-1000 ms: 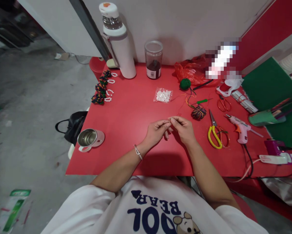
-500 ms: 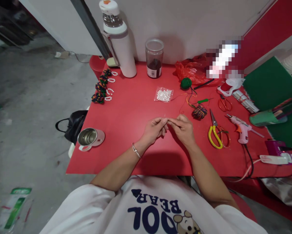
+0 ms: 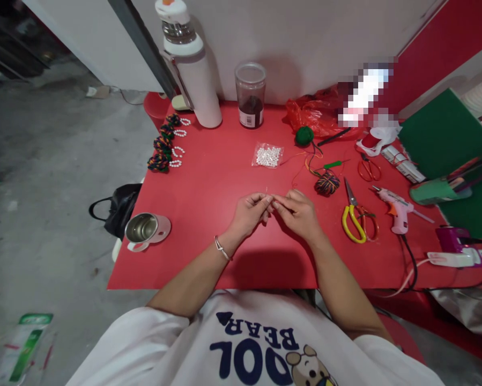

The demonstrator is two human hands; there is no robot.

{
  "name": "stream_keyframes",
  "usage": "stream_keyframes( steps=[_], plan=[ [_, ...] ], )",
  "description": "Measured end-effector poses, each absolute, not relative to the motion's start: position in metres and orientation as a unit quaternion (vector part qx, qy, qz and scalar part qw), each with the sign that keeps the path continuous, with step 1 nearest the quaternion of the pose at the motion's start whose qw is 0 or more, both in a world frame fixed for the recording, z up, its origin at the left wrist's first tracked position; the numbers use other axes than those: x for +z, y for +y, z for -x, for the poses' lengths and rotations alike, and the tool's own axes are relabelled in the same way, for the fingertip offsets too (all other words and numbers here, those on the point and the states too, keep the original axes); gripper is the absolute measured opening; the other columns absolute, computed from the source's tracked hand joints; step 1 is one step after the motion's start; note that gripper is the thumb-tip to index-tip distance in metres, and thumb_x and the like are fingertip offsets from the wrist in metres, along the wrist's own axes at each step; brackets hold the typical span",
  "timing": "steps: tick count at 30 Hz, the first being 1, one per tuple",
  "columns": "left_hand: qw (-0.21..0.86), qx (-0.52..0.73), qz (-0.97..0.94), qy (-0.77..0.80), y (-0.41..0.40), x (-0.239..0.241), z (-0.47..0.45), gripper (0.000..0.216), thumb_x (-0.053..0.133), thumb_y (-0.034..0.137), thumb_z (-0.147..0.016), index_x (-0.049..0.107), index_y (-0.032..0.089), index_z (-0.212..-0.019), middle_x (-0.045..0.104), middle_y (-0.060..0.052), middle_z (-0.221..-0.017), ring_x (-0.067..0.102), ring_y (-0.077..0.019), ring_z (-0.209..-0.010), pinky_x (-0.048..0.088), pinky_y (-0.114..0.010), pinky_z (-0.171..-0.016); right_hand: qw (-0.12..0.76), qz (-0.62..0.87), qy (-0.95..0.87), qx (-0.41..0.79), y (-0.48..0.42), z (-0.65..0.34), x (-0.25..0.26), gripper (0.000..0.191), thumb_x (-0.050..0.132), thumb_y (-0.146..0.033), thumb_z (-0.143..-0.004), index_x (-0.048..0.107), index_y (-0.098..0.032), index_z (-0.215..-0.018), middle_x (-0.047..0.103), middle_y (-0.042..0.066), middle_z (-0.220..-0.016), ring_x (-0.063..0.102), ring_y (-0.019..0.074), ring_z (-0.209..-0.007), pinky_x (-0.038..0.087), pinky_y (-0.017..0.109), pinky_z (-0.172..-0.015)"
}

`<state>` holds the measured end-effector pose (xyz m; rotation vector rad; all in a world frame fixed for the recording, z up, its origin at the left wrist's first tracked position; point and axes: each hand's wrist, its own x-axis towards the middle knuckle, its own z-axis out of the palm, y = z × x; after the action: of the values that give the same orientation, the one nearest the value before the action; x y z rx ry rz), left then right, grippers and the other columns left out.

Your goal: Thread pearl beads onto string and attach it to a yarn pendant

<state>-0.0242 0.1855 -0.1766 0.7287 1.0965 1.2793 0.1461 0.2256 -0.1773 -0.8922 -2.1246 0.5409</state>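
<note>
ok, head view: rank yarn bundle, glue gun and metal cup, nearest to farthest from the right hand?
1. Yarn bundle, just beyond the right hand, to its right.
2. Glue gun, farther right.
3. Metal cup, far left, past the left hand.

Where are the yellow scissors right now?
In the head view, the scissors lie on the table just right of the right hand, between it and the pink glue gun.
</note>
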Motion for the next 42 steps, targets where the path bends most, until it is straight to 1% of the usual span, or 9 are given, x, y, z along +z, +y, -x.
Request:
stream_keyframes(
  steps=[7,11,15,17,20,24,29,35,42],
  plan=[
    [0.635,0.525,-0.300,0.481,0.185,-0.179,0.024,0.043,0.085,0.053,-0.080,0.070,0.013,-0.077,0.069,-0.003,-0.064,0.054,-0.0070,-0.040,0.037,-0.019,-0.036,0.376,0.362,-0.834,0.181,0.227,-0.147,-0.177,0.032,0.056,-0.037,-0.109,0.085,-0.024,-0.106,0.056,0.003,-0.071,0.053,0.0175,-0.071,0.045,0.032,-0.071],
    [0.591,0.544,-0.331,0.496,0.185,-0.178,0.025,0.042,0.087,0.052,-0.077,0.071,0.013,-0.078,0.070,-0.002,-0.066,0.057,-0.0079,-0.042,0.046,-0.021,-0.041,0.370,0.361,-0.838,0.174,0.225,-0.147,-0.175,0.031,0.057,-0.037,-0.109,0.085,-0.023,-0.108,0.061,0.004,-0.075,0.059,0.0186,-0.076,0.051,0.033,-0.074],
    [0.556,0.544,-0.347,0.524,0.185,-0.176,0.028,0.042,0.085,0.053,-0.080,0.069,0.014,-0.078,0.069,-0.001,-0.064,0.056,-0.0079,-0.041,0.047,-0.021,-0.042,0.384,0.408,-0.807,0.186,0.221,-0.147,-0.169,0.044,0.061,-0.032,-0.102,0.070,-0.025,-0.144,0.070,0.013,-0.127,0.069,0.0230,-0.106,0.060,0.036,-0.089],
    [0.549,0.534,-0.364,0.530,0.184,-0.175,0.029,0.041,0.084,0.053,-0.081,0.068,0.015,-0.077,0.069,-0.001,-0.063,0.057,-0.0083,-0.042,0.048,-0.021,-0.043,0.380,0.413,-0.796,0.225,0.221,-0.146,-0.169,0.055,0.064,-0.032,-0.099,0.062,-0.026,-0.153,0.066,0.013,-0.143,0.072,0.0215,-0.103,0.061,0.035,-0.090],
    [0.545,0.527,-0.392,0.522,0.184,-0.174,0.029,0.040,0.081,0.052,-0.084,0.069,0.015,-0.075,0.064,0.001,-0.057,0.056,-0.0082,-0.043,0.048,-0.020,-0.045,0.360,0.391,-0.780,0.331,0.221,-0.145,-0.172,0.037,0.066,-0.036,-0.100,0.075,-0.027,-0.135,0.078,0.007,-0.122,0.073,0.0166,-0.082,0.062,0.030,-0.079],
    [0.559,0.517,-0.388,0.519,0.184,-0.173,0.029,0.042,0.082,0.053,-0.083,0.068,0.015,-0.074,0.066,0.000,-0.060,0.057,-0.0078,-0.043,0.048,-0.020,-0.046,0.361,0.377,-0.777,0.352,0.222,-0.145,-0.174,0.021,0.064,-0.033,-0.103,0.084,-0.025,-0.100,0.081,0.004,-0.091,0.074,0.0172,-0.081,0.060,0.029,-0.082],
    [0.607,0.514,-0.357,0.489,0.183,-0.174,0.028,0.046,0.082,0.058,-0.081,0.070,0.014,-0.078,0.070,-0.002,-0.065,0.056,-0.0069,-0.042,0.041,-0.019,-0.042,0.377,0.396,-0.779,0.306,0.223,-0.145,-0.171,0.021,0.063,-0.030,-0.101,0.083,-0.024,-0.100,0.080,0.005,-0.090,0.073,0.0168,-0.078,0.058,0.029,-0.080],
    [0.620,0.534,-0.320,0.477,0.183,-0.179,0.021,0.056,0.091,0.049,-0.073,0.074,0.013,-0.113,0.075,-0.002,-0.071,0.061,-0.0115,-0.043,0.051,-0.025,-0.043,0.428,0.441,-0.729,0.301,0.221,-0.143,-0.168,0.023,0.063,-0.033,-0.098,0.082,-0.021,-0.094,0.079,0.005,-0.083,0.069,0.0155,-0.068,0.057,0.028,-0.070],
    [0.596,0.540,-0.332,0.492,0.182,-0.181,0.021,0.046,0.087,0.055,-0.077,0.076,0.014,-0.096,0.078,-0.007,-0.080,0.062,-0.0093,-0.046,0.035,-0.019,-0.037,0.428,0.455,-0.690,0.365,0.217,-0.140,-0.166,0.024,0.066,-0.037,-0.096,0.082,-0.020,-0.093,0.079,0.006,-0.081,0.071,0.0155,-0.068,0.056,0.026,-0.067]
  ],
)
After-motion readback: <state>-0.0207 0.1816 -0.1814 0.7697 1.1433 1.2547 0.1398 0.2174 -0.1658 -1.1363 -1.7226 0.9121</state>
